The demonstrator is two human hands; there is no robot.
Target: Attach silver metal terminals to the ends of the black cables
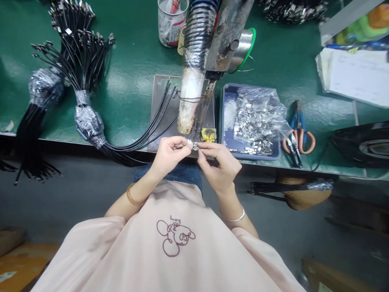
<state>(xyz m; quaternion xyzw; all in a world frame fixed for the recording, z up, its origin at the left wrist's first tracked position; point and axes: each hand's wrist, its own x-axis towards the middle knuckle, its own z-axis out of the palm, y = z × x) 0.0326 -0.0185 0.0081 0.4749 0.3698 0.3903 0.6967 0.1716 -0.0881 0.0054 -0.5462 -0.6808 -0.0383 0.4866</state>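
Note:
My left hand (169, 154) and my right hand (219, 164) meet at the near edge of the green bench, fingers pinched together on a small metal piece (193, 145) between them. The piece is too small to make out clearly. Several black cables (155, 122) run from a taped bundle across a dark plate (161, 100) toward my left hand. Just beyond my fingertips stands a soldering fixture with a white sleeve (188, 101) and a small yellow block (208, 134).
A blue tray (227, 119) with a plastic bag of small metal clips (257, 118) sits right of the fixture. Scissors (298, 136) lie further right. Taped bundles of black cables (85, 115) lie at left. A clear cup (171, 19), a solder spool (245, 46) and papers (358, 76) stand behind.

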